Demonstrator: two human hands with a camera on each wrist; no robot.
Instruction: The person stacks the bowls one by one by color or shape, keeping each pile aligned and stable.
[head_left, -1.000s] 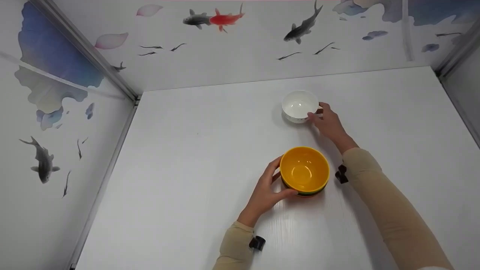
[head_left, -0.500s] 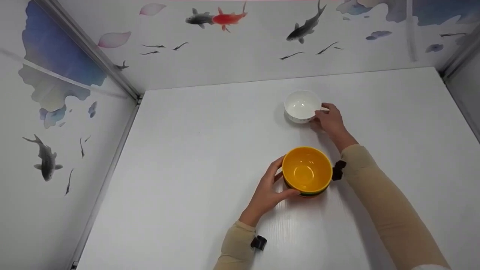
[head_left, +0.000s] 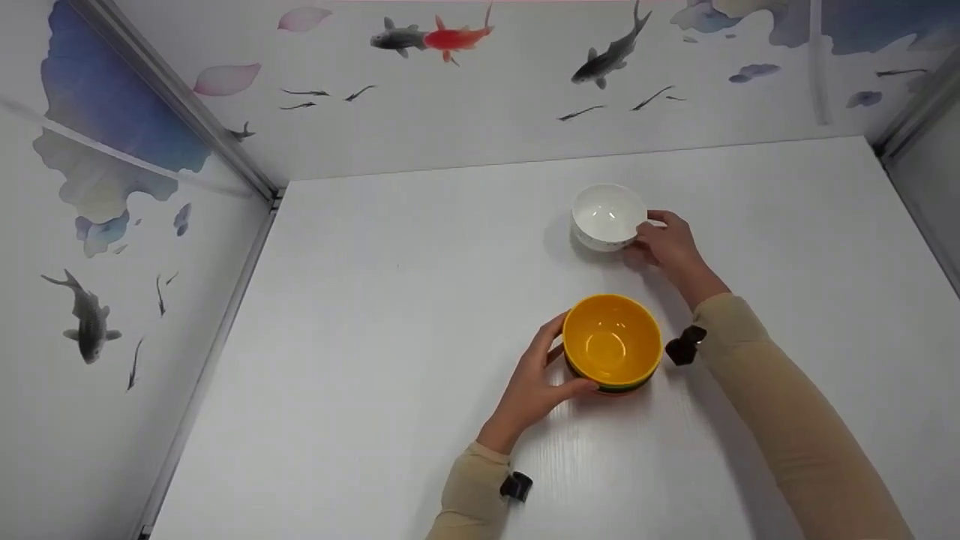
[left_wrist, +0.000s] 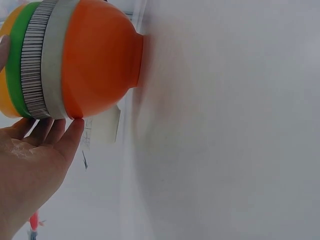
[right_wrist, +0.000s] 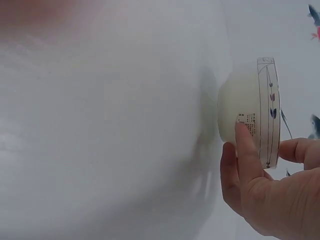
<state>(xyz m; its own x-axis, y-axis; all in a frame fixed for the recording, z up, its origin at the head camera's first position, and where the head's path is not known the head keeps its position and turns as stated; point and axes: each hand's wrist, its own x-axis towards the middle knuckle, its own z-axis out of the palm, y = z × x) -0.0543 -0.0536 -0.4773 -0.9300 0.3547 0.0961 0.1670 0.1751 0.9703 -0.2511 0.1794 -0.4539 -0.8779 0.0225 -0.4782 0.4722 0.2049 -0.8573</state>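
My left hand [head_left: 529, 386] grips a bowl [head_left: 611, 341] with a yellow inside from its left, thumb on the near side and fingers along the far side. The left wrist view shows its outside: an orange lower part [left_wrist: 100, 60], then grey, black-and-white striped, green and yellow bands. Farther back, a white bowl [head_left: 607, 217] is pinched at its right edge by my right hand [head_left: 667, 244]. In the right wrist view its side [right_wrist: 267, 110] carries a thin leaf pattern and small printed text, with the thumb at the rim and fingers against the underside.
Both bowls are over a white table [head_left: 360, 337]. A back wall [head_left: 465, 105] printed with fish stands behind the white bowl, and a similar side wall [head_left: 142, 285] borders the left. Dark devices [head_left: 516, 487] are worn at both wrists.
My right thumb has drawn back from over the white bowl's inside to its rim, and that bowl sits slightly farther right. The left hand and yellow bowl hardly differ.
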